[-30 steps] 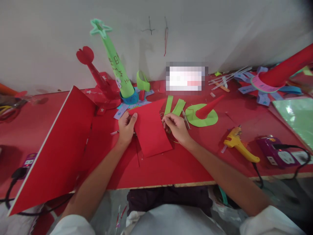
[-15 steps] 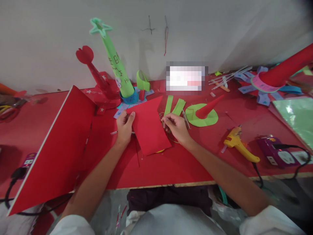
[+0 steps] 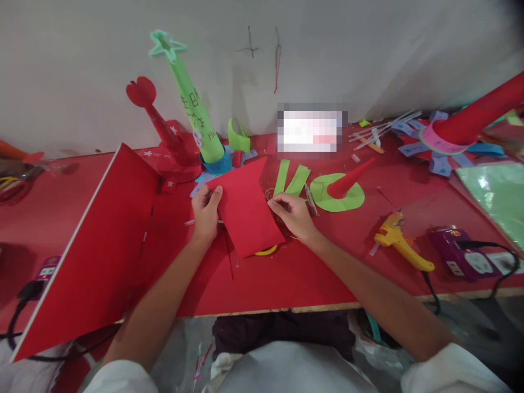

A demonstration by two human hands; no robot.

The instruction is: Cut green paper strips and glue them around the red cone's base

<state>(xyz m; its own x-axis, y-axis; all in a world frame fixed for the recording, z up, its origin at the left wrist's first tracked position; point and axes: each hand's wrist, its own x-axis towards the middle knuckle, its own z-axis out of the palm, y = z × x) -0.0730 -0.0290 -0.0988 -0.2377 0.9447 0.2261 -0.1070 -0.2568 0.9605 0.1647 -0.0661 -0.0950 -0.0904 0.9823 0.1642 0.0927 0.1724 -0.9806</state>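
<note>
Head view: the red sheet (image 3: pixel 248 210) is at the centre of the frame, tilted, over the red table (image 3: pixel 319 278). The left hand (image 3: pixel 206 213) grips its upper left edge, thumb on top. The right hand (image 3: pixel 295 213) is narrowed to a pinch at the right edge (whether it grips the sheet cannot be told). The sheet has shifted slightly toward the upper left, exposing a yellow curved piece (image 3: pixel 267 251) below its bottom edge; this suggests the sheet is unattached and being repositioned.

Left grip (image 3: pixel 206 215) pinched, right grip (image 3: pixel 295 214) curled
</note>
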